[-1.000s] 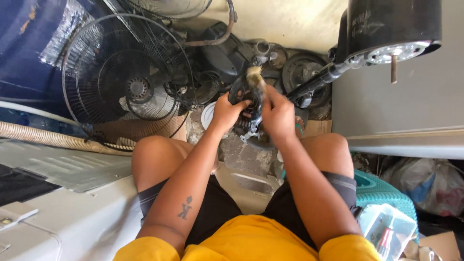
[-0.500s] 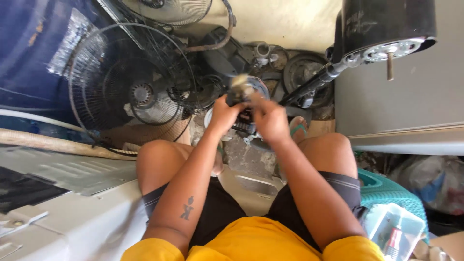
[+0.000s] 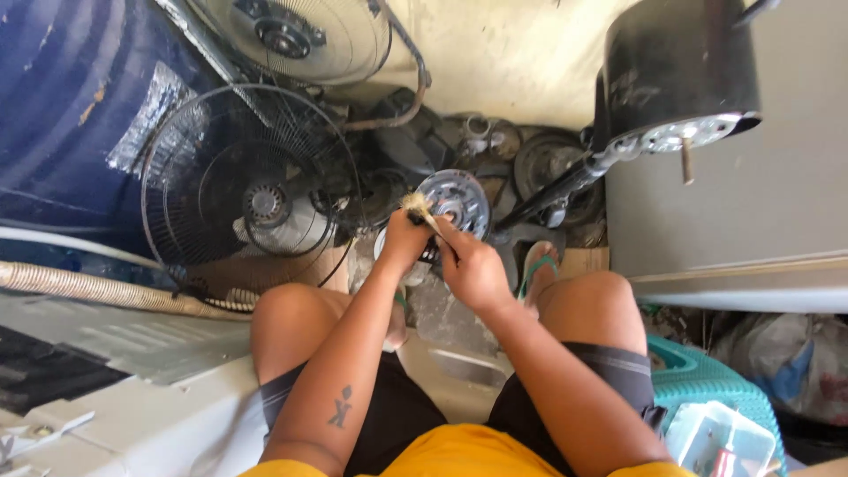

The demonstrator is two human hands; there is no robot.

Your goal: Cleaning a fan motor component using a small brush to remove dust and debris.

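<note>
metal motor disc just beyond both hands, left hand and right hand gripping brush

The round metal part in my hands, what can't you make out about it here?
Head view only:
- Lower half of the metal part: covered by the left hand and right hand.
- The brush: only its pale bristle tip shows; the handle is hidden in the hands, so which hand grips it is unclear.
- Surface detail on the part: too small to tell.
- What the part rests on: hidden behind the hands.
</note>
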